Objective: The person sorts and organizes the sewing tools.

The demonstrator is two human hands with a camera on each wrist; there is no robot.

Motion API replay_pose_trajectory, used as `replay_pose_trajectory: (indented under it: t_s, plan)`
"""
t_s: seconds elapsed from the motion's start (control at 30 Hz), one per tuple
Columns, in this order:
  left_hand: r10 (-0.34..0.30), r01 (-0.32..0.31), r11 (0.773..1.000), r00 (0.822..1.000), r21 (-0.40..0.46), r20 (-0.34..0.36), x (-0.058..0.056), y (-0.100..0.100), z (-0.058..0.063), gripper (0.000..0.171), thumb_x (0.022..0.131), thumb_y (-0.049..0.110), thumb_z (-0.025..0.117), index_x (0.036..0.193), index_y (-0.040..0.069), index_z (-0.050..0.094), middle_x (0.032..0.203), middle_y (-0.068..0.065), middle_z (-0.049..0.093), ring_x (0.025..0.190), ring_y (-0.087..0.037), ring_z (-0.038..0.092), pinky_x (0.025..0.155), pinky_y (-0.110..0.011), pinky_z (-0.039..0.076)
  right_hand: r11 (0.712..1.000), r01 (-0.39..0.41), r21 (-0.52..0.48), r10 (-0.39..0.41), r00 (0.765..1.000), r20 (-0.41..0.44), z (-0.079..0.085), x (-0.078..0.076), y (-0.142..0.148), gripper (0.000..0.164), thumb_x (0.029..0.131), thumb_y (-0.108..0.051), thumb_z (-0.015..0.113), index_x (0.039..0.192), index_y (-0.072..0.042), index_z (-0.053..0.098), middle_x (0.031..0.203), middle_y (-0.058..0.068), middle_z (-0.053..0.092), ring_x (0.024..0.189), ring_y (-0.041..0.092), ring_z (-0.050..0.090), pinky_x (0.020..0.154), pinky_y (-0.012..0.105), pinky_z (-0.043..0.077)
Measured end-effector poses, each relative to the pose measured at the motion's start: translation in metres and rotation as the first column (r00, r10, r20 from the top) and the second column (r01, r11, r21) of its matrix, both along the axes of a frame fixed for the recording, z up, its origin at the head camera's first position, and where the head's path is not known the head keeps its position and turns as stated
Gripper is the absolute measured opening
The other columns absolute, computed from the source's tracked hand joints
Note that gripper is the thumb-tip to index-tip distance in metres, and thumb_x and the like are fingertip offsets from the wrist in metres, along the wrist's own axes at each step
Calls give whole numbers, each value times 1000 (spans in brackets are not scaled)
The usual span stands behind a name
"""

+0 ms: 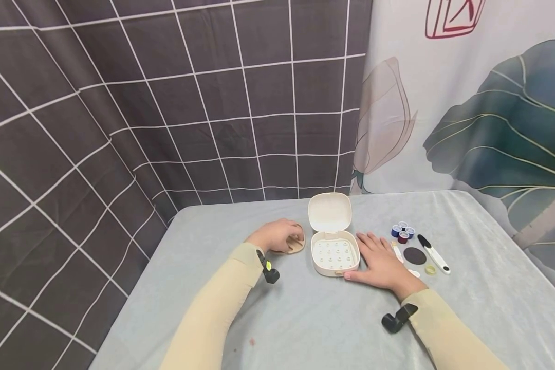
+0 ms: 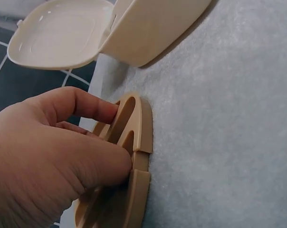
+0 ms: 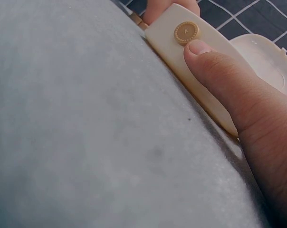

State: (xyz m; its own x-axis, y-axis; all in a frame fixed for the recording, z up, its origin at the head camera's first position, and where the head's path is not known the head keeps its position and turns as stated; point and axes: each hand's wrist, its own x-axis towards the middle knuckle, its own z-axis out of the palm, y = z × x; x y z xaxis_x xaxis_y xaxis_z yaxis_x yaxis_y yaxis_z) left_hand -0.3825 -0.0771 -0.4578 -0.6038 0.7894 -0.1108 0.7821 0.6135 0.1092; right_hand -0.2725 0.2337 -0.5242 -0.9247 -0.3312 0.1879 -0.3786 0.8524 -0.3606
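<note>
A small cream box [image 1: 335,271], apparently a sewing kit case, stands on the table with its lid [image 1: 330,211] raised. Inside it lies a white base with rows of short pegs [image 1: 335,253]. To its left, my left hand [image 1: 277,236] pinches a tan slotted insert [image 2: 142,128] between thumb and fingers. The insert rests on the cloth, partly hidden by the hand. My right hand [image 1: 376,261] lies along the box's right side with its fingers extended. Its thumb [image 3: 205,52] touches the front wall just beside the round tan button [image 3: 186,33].
Right of the right hand are several thread spools [image 1: 403,232], a dark round disc [image 1: 414,256], a black-and-white tool [image 1: 433,254] and a small yellowish ring [image 1: 430,270]. Small white items [image 1: 398,252] lie partly behind the hand. Grey cloth [image 1: 305,329] covers the table; curtains hang behind.
</note>
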Motion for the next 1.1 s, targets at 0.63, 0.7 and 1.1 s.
replay_pose_trajectory:
  t_s: [0.63,0.7,1.1]
  plan:
    - [166,-180,965,982,191,86,24,1,19,68,85,29,68,148,12,49,146,-8,52,140,-24,43,116,-38,38,1000,-6,-7,6,1000,-6,-2,1,-2,112,75,-75,70,151,3,41,155,28,38,145,51,25,116,71,13]
    - [176,-198,953,978,227,116,32,6,16,75,85,40,73,149,9,47,147,-9,52,140,-25,43,117,-39,36,1000,-4,-4,4,1000,-4,-2,1,-2,112,75,-75,70,151,3,41,155,28,37,145,51,25,116,71,13]
    - [294,-294,908,955,298,44,67,34,-26,103,74,72,74,151,11,44,151,-5,50,149,-30,31,124,-46,19,1000,-6,-26,5,1000,-22,0,0,-2,112,75,-73,71,151,2,39,152,29,41,143,53,28,114,73,15]
